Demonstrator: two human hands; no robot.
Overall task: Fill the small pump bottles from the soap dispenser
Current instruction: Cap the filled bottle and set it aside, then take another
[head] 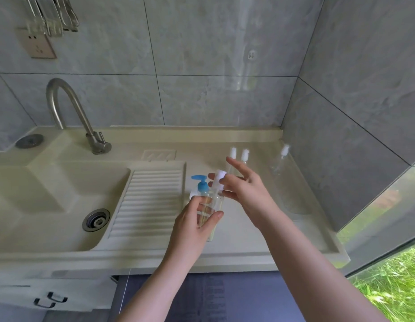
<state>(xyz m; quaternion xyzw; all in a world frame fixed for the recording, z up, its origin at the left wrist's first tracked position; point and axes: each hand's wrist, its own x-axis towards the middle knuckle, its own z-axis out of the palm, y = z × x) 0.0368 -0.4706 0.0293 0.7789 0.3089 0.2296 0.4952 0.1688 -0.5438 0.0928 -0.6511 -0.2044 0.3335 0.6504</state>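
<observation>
Over counter [248, 228], hands [194, 219] gripping bottle [211, 205], cap [220, 176]

**Crowded middle, open counter toward five o'clock**

Both hands fill the centre. The blue-capped soap dispenser [200, 187] stands just at ten o'clock of them, two small pump bottles [239, 155] at twelve, another bottle [280, 160] at two. Bare counter [267, 238] lies toward five o'clock; the ribbed drainboard [148, 201] at nine.
</observation>
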